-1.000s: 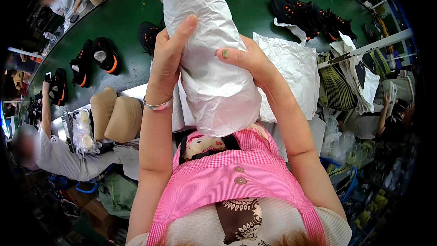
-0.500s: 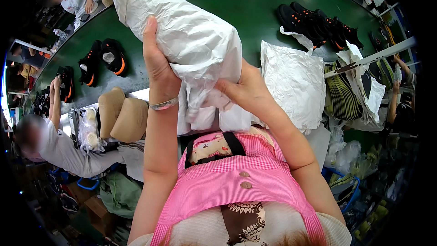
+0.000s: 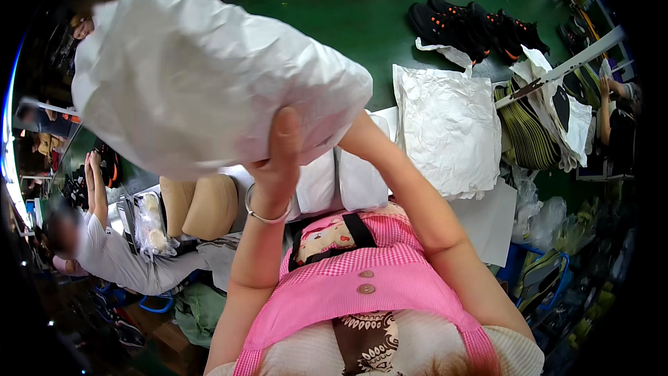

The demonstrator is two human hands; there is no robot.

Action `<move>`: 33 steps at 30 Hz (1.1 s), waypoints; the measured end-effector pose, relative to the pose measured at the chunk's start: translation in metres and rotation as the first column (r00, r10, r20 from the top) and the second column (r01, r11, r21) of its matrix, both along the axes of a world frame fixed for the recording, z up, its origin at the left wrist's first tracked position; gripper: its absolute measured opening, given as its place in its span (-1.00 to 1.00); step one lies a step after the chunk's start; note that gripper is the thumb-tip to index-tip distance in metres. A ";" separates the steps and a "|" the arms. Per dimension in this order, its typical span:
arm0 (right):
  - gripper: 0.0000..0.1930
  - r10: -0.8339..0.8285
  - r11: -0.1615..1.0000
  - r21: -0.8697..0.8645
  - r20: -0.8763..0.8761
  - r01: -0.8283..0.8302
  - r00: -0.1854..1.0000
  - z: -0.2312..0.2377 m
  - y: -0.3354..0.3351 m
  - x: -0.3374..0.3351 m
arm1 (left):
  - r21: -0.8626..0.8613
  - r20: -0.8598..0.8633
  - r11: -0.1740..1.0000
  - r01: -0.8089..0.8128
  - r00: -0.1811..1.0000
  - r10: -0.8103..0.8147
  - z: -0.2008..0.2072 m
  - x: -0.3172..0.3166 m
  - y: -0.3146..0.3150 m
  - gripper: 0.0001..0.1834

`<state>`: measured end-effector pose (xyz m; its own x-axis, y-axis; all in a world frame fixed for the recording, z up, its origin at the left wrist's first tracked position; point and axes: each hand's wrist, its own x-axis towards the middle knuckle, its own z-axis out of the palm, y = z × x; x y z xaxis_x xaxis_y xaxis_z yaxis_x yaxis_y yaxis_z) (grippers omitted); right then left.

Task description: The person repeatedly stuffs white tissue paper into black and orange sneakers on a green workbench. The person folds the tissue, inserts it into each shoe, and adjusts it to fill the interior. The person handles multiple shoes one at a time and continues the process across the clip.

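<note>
Step in hand, as judged: turning a white paper bundle [image 3: 209, 87], raised over the green table [image 3: 334, 10]. Left hand [image 3: 275, 167] grips it, thumb pressed on; right hand's [image 3: 353, 136] fingers hidden, cannot tell. Next move calls for two-handed support.

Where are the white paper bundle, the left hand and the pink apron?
White paper bundle [image 3: 209, 80], head view: middle of its crumpled side.
Left hand [image 3: 279, 166], head view: base of the thumb.
Pink apron [image 3: 396, 294], head view: bib.
</note>
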<state>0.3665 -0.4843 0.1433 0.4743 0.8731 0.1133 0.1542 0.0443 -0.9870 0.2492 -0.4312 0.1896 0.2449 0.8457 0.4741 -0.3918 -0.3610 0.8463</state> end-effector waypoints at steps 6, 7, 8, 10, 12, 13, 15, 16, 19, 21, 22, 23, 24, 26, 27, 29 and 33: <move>-0.23 0.543 0.832 0.518 -0.834 -0.196 0.098 -0.007 -0.036 0.030 | -0.286 0.111 0.922 0.262 0.965 -0.239 0.001 -0.023 0.024 -0.57; -0.26 0.516 0.849 0.503 -0.855 -0.164 0.046 -0.007 -0.033 0.027 | -0.255 0.007 0.938 0.235 0.970 -0.242 -0.008 -0.025 0.027 -0.55; -0.28 0.488 0.865 0.485 -0.873 -0.132 -0.007 -0.007 -0.028 0.023 | -0.190 -0.058 0.952 0.239 0.966 -0.253 -0.013 -0.024 0.020 -0.55; -0.46 0.452 0.889 0.456 -0.889 -0.043 -0.077 -0.006 -0.018 0.010 | -0.067 -0.164 0.979 0.190 0.966 -0.199 -0.021 -0.020 0.019 -0.59; -0.55 0.229 0.959 0.241 -0.969 0.151 0.090 0.005 -0.020 -0.012 | -0.124 -0.177 0.975 0.186 0.962 -0.206 -0.013 -0.016 0.017 -0.63; -0.59 0.095 0.956 0.134 -0.983 0.262 0.156 0.009 -0.023 -0.019 | -0.189 -0.156 0.961 0.203 0.960 -0.234 -0.011 -0.011 0.017 -0.60; -0.69 0.152 0.933 0.188 -0.979 0.308 0.137 -0.015 -0.021 -0.014 | -0.324 -0.112 0.918 0.230 0.954 -0.279 -0.007 -0.003 0.016 -0.51; -0.70 0.239 0.909 0.265 -0.964 0.320 0.119 -0.026 -0.019 -0.001 | -0.281 -0.161 0.923 0.262 0.936 -0.314 -0.019 -0.001 0.021 -0.42; -0.70 0.165 0.926 0.211 -0.972 0.312 0.168 0.007 -0.021 0.016 | -0.399 0.058 0.862 0.311 0.947 -0.315 -0.035 0.018 0.011 -0.17; -0.69 0.095 0.929 0.160 -0.975 0.334 0.203 0.010 -0.016 0.018 | -0.649 0.339 0.559 0.516 0.854 -0.394 -0.043 0.017 -0.004 -0.20; -0.68 -0.055 0.901 0.130 -0.912 0.414 0.407 -0.009 -0.012 0.008 | -0.740 0.384 0.470 0.481 0.876 -0.291 -0.032 0.023 -0.018 -0.36; -0.68 -0.117 0.918 0.131 -0.813 0.375 0.570 -0.017 -0.014 0.000 | -0.698 0.367 0.541 0.470 0.883 -0.294 -0.036 0.022 -0.017 -0.39; -0.66 -0.184 0.928 0.116 -0.683 0.353 0.707 -0.026 -0.017 -0.007 | -0.650 0.349 0.608 0.455 0.890 -0.293 -0.047 0.021 -0.015 -0.42; -0.66 -0.184 0.954 0.036 -0.712 0.297 0.677 -0.029 -0.021 -0.021 | -0.521 0.256 0.756 0.396 0.918 -0.304 -0.084 0.014 -0.004 -0.49; -0.66 -0.182 0.959 0.017 -0.727 0.282 0.662 -0.038 -0.023 -0.024 | -0.436 0.186 0.824 0.363 0.932 -0.312 -0.107 0.011 0.001 -0.53; -0.67 -0.208 0.962 -0.007 -0.670 0.275 0.713 -0.043 -0.025 -0.025 | -0.427 0.183 0.851 0.307 0.951 -0.251 -0.138 0.010 0.003 -0.56; -0.45 -0.220 0.967 0.135 0.017 0.216 0.975 -0.036 -0.036 -0.021 | -0.662 0.411 0.649 0.373 0.906 -0.102 -0.100 0.005 -0.001 -0.58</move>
<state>0.3453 -0.5199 0.1069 0.6459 0.7253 0.2381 0.2059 0.1348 -0.9692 0.2545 -0.4321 0.0895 0.4431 0.8816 -0.1626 -0.6586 0.4432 0.6081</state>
